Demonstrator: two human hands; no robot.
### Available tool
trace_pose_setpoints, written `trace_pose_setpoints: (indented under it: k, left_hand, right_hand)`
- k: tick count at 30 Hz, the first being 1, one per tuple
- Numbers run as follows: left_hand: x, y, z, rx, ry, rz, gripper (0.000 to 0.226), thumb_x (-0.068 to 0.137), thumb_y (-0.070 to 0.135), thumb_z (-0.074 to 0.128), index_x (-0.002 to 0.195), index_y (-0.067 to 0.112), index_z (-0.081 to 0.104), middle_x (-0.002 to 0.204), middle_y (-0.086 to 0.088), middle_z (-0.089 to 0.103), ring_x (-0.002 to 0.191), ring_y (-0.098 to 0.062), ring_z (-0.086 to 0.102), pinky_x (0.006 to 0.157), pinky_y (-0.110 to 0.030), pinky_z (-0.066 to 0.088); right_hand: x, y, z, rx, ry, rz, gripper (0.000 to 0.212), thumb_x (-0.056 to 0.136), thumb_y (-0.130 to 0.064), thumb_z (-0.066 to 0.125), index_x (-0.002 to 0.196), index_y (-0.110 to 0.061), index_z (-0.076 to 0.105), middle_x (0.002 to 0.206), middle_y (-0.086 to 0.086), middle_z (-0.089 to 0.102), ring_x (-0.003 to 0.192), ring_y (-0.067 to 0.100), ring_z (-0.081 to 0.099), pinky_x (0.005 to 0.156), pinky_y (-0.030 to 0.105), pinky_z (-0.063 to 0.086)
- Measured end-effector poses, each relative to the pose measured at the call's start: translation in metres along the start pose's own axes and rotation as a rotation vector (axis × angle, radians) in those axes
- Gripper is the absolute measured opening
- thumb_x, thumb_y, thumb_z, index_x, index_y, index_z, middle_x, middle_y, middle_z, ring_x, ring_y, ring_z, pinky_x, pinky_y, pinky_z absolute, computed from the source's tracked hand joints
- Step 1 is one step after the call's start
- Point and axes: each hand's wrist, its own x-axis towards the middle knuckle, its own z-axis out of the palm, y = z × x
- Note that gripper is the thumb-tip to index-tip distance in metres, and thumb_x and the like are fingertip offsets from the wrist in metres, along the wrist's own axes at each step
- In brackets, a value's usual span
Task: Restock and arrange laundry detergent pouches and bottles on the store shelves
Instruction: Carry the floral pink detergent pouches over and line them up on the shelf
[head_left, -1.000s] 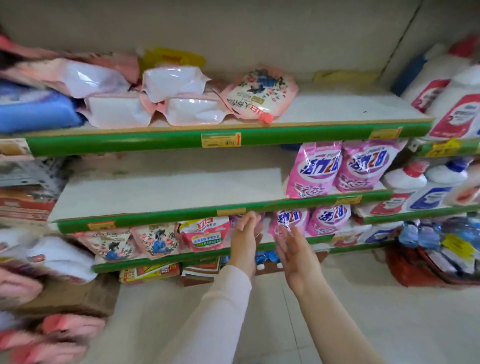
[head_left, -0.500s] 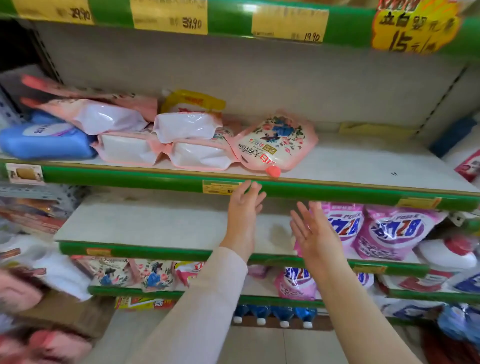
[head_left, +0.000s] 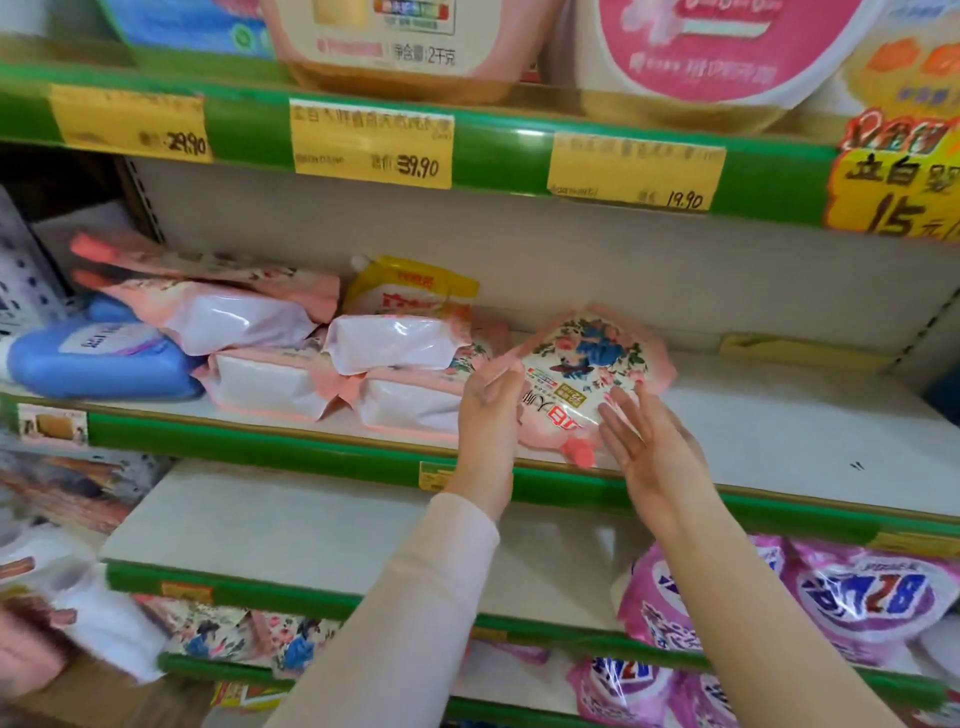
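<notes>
Floral pouch (head_left: 587, 364): it lies on the white shelf board (head_left: 779, 431), tilted, with its pink cap (head_left: 579, 453) pointing out over the green front edge.
Left hand (head_left: 485, 410): at the pouch's left edge; we read the curled fingers and thumb as pinching that sealed rim.
Right hand (head_left: 649, 447): at the pouch's lower right, fingers spread and straight, tips touching its face or just short of it; it grips nothing.
Stacked pink-and-white pouches (head_left: 395, 343): just left of the floral pouch, lying flat in a loose heap, one touching or nearly touching its left edge.
Yellow pouch (head_left: 410, 291): behind that heap, up and left of the floral pouch.
Blue bottle (head_left: 98, 353): well to the left of the floral pouch, on its side.
Handling: we judge the pouch soft, liquid-filled and fairly heavy, with slick film that sags and slides.
Where to hold: we would take both side seams, or support the belly from below, and not lift by the cap alone.
Risk: a one-corner pinch may let it droop and slip off the shelf.
</notes>
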Motion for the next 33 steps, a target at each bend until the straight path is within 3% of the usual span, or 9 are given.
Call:
trace_pose_setpoints:
  k: [3, 7, 10, 13, 16, 20, 25, 30, 33]
  left_hand:
    - [0.007, -0.011, 0.007, -0.012, 0.010, -0.033, 0.013, 0.091, 0.023, 0.058, 0.101, 0.031, 0.057, 0.114, -0.007, 0.063, 0.108, -0.020, 0.059, 0.100, -0.039, 0.045]
    - [0.021, -0.021, 0.019, 0.006, 0.058, -0.066, 0.029, 0.091, 0.028, 0.056, 0.120, 0.021, 0.054, 0.099, -0.004, 0.062, 0.097, -0.018, 0.059, 0.096, -0.040, 0.047]
    - [0.026, -0.029, 0.028, -0.022, 0.120, -0.068, 0.033, 0.092, 0.027, 0.055, 0.123, 0.018, 0.054, 0.092, 0.003, 0.061, 0.090, -0.013, 0.058, 0.092, -0.037, 0.048]
    - [0.028, -0.034, 0.041, -0.029, 0.176, -0.053, 0.038, 0.090, 0.030, 0.058, 0.125, 0.019, 0.051, 0.111, -0.002, 0.063, 0.095, -0.012, 0.061, 0.087, -0.033, 0.050]
    - [0.029, -0.036, 0.061, -0.006, 0.222, -0.017, 0.031, 0.089, 0.031, 0.058, 0.117, 0.019, 0.055, 0.105, 0.000, 0.063, 0.093, -0.013, 0.062, 0.087, -0.034, 0.051]
    - [0.026, -0.041, 0.081, -0.082, 0.238, -0.024, 0.015, 0.094, 0.029, 0.052, 0.108, 0.026, 0.049, 0.097, 0.007, 0.063, 0.085, -0.007, 0.063, 0.080, -0.032, 0.054]
    - [0.018, -0.046, 0.086, -0.145, 0.308, -0.007, 0.014, 0.094, 0.023, 0.052, 0.107, 0.022, 0.048, 0.089, 0.006, 0.063, 0.056, 0.004, 0.065, 0.053, -0.016, 0.053]
    - [0.013, -0.046, 0.075, -0.117, 0.397, 0.045, 0.020, 0.094, 0.024, 0.053, 0.113, 0.022, 0.048, 0.113, -0.003, 0.061, 0.093, -0.012, 0.063, 0.051, -0.006, 0.045]
    - [0.012, -0.046, 0.071, -0.112, 0.396, 0.039, 0.018, 0.094, 0.026, 0.054, 0.111, 0.025, 0.048, 0.108, -0.002, 0.061, 0.093, -0.011, 0.062, 0.050, -0.005, 0.045]
  right_hand:
    - [0.016, -0.005, -0.005, -0.032, 0.022, 0.009, 0.009, 0.093, -0.026, 0.053, 0.099, -0.019, 0.054, 0.116, 0.005, 0.061, 0.115, 0.023, 0.057, 0.104, 0.036, 0.043]
    - [0.044, -0.016, -0.017, -0.096, 0.060, -0.021, 0.007, 0.091, -0.025, 0.056, 0.092, -0.022, 0.051, 0.105, 0.004, 0.062, 0.105, 0.021, 0.059, 0.102, 0.035, 0.043]
    - [0.070, -0.024, -0.030, -0.162, 0.081, -0.057, 0.021, 0.090, -0.023, 0.058, 0.107, -0.012, 0.051, 0.106, 0.005, 0.062, 0.094, 0.017, 0.061, 0.090, 0.030, 0.050]
    - [0.099, -0.032, -0.047, -0.198, 0.059, -0.062, 0.034, 0.090, -0.022, 0.059, 0.119, -0.008, 0.047, 0.092, -0.002, 0.060, 0.083, 0.008, 0.059, 0.071, 0.021, 0.050]
    - [0.129, -0.042, -0.062, -0.312, 0.023, -0.067, 0.041, 0.088, -0.025, 0.063, 0.122, -0.006, 0.050, 0.105, 0.002, 0.061, 0.093, 0.014, 0.059, 0.078, 0.018, 0.048]
    - [0.163, -0.050, -0.071, -0.447, -0.038, -0.096, 0.035, 0.074, -0.014, 0.072, 0.105, -0.010, 0.056, 0.090, 0.001, 0.057, 0.090, 0.017, 0.053, 0.076, 0.023, 0.044]
    - [0.192, -0.047, -0.068, -0.560, -0.120, -0.169, 0.018, 0.083, -0.028, 0.065, 0.088, -0.015, 0.054, 0.080, -0.001, 0.054, 0.071, 0.012, 0.050, 0.072, 0.030, 0.040]
    - [0.206, -0.040, -0.057, -0.639, -0.126, -0.171, 0.033, 0.083, -0.038, 0.061, 0.066, -0.016, 0.043, 0.070, 0.006, 0.049, 0.068, 0.021, 0.046, 0.065, 0.036, 0.036]
    - [0.210, -0.035, -0.057, -0.668, -0.107, -0.143, 0.042, 0.066, -0.058, 0.059, 0.066, -0.017, 0.048, 0.075, 0.010, 0.056, 0.071, 0.029, 0.054, 0.066, 0.041, 0.044]
